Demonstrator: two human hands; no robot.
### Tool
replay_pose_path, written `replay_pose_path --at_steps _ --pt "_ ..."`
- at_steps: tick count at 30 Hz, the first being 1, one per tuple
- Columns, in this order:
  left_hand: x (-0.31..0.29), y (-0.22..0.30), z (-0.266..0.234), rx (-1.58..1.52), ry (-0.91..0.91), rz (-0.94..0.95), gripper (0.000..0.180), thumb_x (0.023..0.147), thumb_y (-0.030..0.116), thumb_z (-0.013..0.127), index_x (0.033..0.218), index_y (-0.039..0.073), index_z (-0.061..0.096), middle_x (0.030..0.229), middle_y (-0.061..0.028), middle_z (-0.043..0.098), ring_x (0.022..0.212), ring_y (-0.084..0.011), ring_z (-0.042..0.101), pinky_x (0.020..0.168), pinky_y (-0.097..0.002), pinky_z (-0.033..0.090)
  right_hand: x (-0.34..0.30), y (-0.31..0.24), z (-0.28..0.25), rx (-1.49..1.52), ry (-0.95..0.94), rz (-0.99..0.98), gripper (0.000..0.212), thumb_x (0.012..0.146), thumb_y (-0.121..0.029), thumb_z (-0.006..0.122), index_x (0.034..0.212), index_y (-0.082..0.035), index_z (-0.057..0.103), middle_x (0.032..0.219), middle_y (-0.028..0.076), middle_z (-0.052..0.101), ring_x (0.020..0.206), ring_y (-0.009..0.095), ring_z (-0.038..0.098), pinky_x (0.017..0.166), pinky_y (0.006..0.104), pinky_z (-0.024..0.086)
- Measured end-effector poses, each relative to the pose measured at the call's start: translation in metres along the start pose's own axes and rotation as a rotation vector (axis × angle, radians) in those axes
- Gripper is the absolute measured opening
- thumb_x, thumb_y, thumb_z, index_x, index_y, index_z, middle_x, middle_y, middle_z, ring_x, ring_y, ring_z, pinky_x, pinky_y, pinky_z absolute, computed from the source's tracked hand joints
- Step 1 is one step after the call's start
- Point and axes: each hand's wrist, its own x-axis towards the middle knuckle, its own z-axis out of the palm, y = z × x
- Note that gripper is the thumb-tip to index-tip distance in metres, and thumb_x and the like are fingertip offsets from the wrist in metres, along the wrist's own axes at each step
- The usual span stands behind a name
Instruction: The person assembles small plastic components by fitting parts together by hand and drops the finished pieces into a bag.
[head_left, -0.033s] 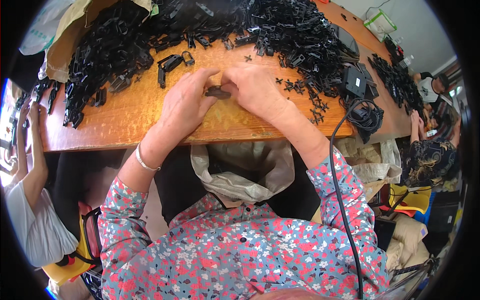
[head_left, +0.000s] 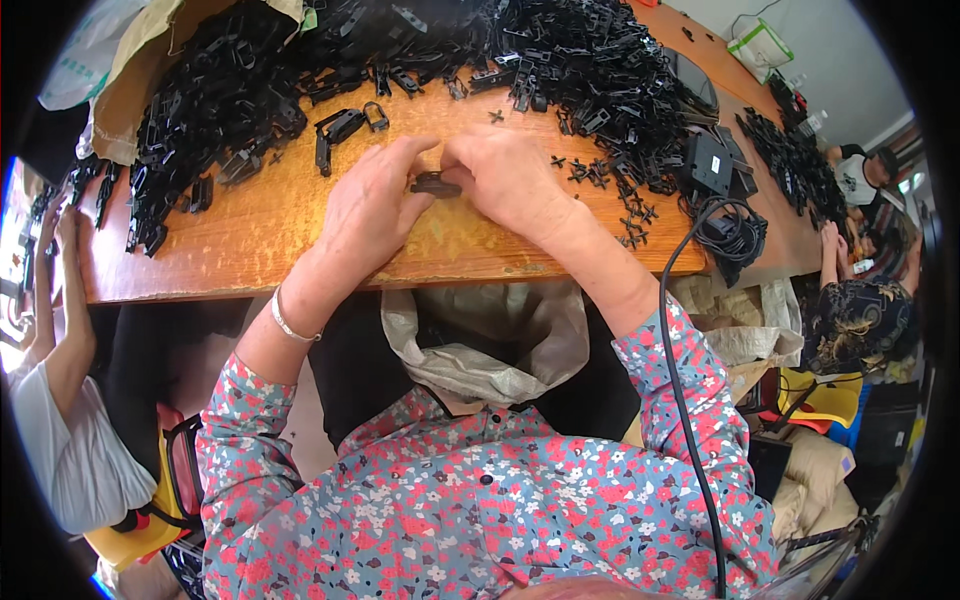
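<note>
Over the wooden table [head_left: 300, 235], near its front edge, my two hands meet at a small black plastic part [head_left: 436, 185]. My left hand [head_left: 372, 195] grips one end of it between thumb and fingers. From the other side, the curled fingers of my right hand [head_left: 510, 185] close on it; their tips are partly hidden. Just beyond my left hand lie a few loose black plastic pieces [head_left: 340, 127]. Small dark cross-shaped pieces [head_left: 590, 172] are scattered right of my right hand.
A large heap of black plastic parts [head_left: 590, 70] spans the table's far side. A black box [head_left: 708, 165] with a coiled cable [head_left: 730, 228] stands at right. On my lap, a pale woven sack [head_left: 450, 365] gapes. Other people sit left and right, including a white-sleeved person [head_left: 75, 440].
</note>
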Motion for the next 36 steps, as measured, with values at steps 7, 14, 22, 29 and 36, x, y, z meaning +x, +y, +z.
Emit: replay_pose_path --at_steps 7,14,22,29,36 --pt "0.0 -0.001 0.001 -0.016 0.012 0.004 0.056 0.083 -0.001 0.074 0.136 0.007 0.058 0.109 -0.0149 0.071 0.102 -0.0338 0.069 0.085 -0.0412 0.057 0.007 -0.01 0.007 -0.14 -0.078 -0.009 0.008 0.086 -0.012 0.073 0.088 -0.005 0.07 0.09 0.015 0.07 0.083 0.036 0.073 0.075 0.0448 0.06" --pt "0.003 -0.001 0.0 -0.088 0.011 -0.009 0.044 0.091 0.008 0.074 0.133 0.005 0.063 0.106 -0.0123 0.073 0.097 -0.0248 0.07 0.083 -0.0362 0.056 -0.004 -0.021 -0.004 -0.16 -0.071 0.011 0.01 0.086 -0.009 0.071 0.095 -0.004 0.069 0.092 0.016 0.069 0.083 0.035 0.074 0.074 0.0442 0.06" --pt "0.006 0.014 -0.004 -0.653 -0.157 -0.346 0.017 0.099 0.015 0.071 0.105 0.0 0.073 0.093 -0.0047 0.072 0.085 -0.0084 0.062 0.074 -0.0278 0.051 -0.035 -0.034 -0.04 0.864 -0.041 0.442 0.022 0.1 -0.017 0.069 0.106 0.004 0.066 0.101 0.018 0.073 0.078 0.027 0.075 0.065 0.0359 0.061" --pt "0.028 0.052 -0.002 -0.36 -0.081 0.093 0.02 0.091 0.004 0.075 0.111 0.004 0.074 0.108 -0.0036 0.069 0.1 -0.0135 0.064 0.078 -0.0268 0.05 -0.064 -0.018 -0.057 1.437 -0.094 0.667 0.031 0.109 -0.025 0.06 0.118 0.005 0.065 0.099 0.013 0.073 0.079 0.02 0.076 0.069 0.0304 0.063" --pt "0.081 0.04 0.003 -0.556 -0.554 -0.01 0.019 0.096 0.01 0.07 0.114 0.005 0.074 0.111 -0.0041 0.074 0.099 -0.0139 0.068 0.082 -0.0293 0.052 -0.1 -0.005 -0.067 1.696 -0.064 0.857 0.029 0.107 -0.023 0.064 0.121 0.002 0.069 0.103 0.012 0.076 0.076 0.017 0.074 0.07 0.0294 0.06"
